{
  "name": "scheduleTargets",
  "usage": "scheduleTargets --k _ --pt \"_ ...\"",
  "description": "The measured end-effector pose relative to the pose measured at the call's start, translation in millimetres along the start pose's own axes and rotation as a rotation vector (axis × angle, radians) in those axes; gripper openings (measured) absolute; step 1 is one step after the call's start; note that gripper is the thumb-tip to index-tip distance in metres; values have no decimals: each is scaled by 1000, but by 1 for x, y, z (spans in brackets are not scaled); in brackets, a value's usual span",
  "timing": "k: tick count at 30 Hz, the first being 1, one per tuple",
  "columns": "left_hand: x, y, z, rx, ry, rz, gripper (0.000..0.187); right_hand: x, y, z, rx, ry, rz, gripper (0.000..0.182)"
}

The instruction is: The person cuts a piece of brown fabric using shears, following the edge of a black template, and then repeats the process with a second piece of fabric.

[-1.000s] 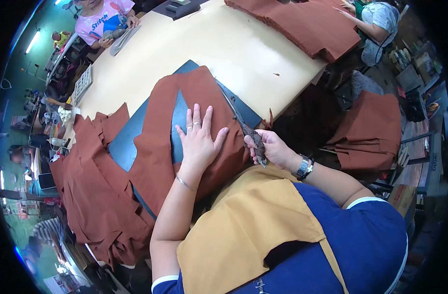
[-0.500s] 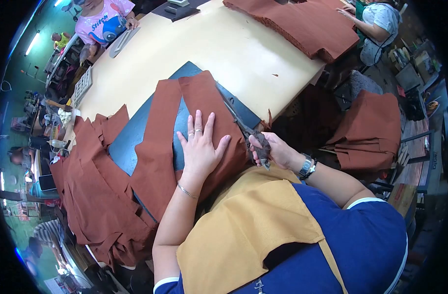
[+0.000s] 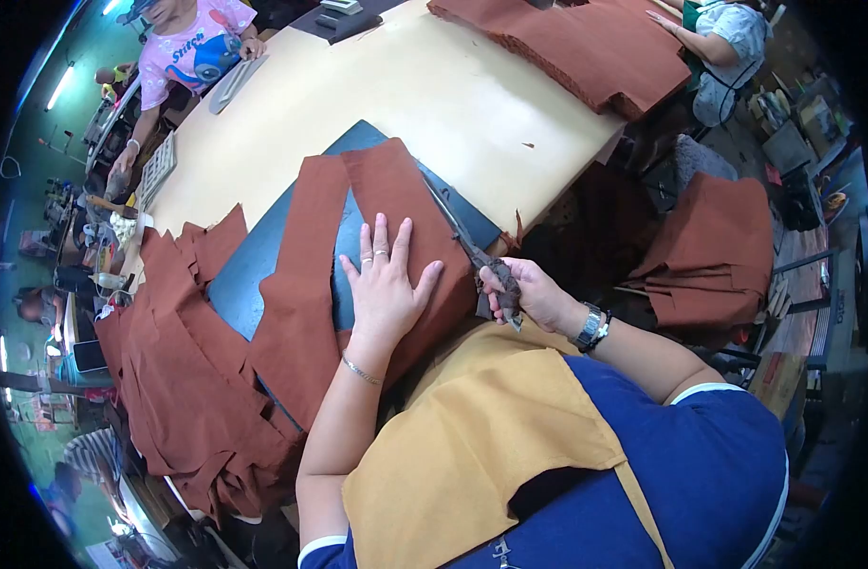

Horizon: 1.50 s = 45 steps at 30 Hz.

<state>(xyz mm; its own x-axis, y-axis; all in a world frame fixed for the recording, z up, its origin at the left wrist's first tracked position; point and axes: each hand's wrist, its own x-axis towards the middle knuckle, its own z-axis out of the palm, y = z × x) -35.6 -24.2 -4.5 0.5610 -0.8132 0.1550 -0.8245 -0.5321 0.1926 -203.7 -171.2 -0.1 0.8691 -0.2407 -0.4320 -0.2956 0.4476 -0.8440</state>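
Note:
My left hand (image 3: 388, 284) lies flat with fingers spread on a reddish-brown cloth piece (image 3: 382, 171). Under the cloth is a blue board (image 3: 240, 275), showing through a gap beside my fingers. In my right hand (image 3: 529, 292) are scissors (image 3: 464, 237) with dark wrapped handles; their blades point up and left along the right edge of the cloth. Another long strip of the same cloth (image 3: 306, 247) lies to the left of my left hand.
A heap of brown cloth (image 3: 187, 370) hangs at the left. The pale table (image 3: 358, 76) bears a thick cloth stack (image 3: 586, 47) at the far right. Two people stand across the table. More cloth (image 3: 714, 251) lies at the right, beyond my right arm.
The person at the upper left has reached an arm down toward the table's left side. My hands and the scissors hold nearly the same place on the cloth.

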Motion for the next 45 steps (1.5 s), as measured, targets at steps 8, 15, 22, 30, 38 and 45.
scheduleTargets --k 8,15,22,30,38,45 --pt "-6 2 -1 -10 -9 51 69 9 -7 3 40 9 14 37" --pt "-7 4 -3 -23 -22 41 69 10 4 5 56 17 -46 34" --pt "-14 6 -5 -34 -50 69 70 11 -4 6 109 29 11 33" --pt "-22 10 -8 -17 -80 85 72 16 0 8 139 14 -24 35" --pt "-31 10 -15 -19 -115 125 74 17 -5 7 191 41 18 37" --pt "-37 10 -18 -30 -113 141 72 20 -6 8 173 32 -14 35"
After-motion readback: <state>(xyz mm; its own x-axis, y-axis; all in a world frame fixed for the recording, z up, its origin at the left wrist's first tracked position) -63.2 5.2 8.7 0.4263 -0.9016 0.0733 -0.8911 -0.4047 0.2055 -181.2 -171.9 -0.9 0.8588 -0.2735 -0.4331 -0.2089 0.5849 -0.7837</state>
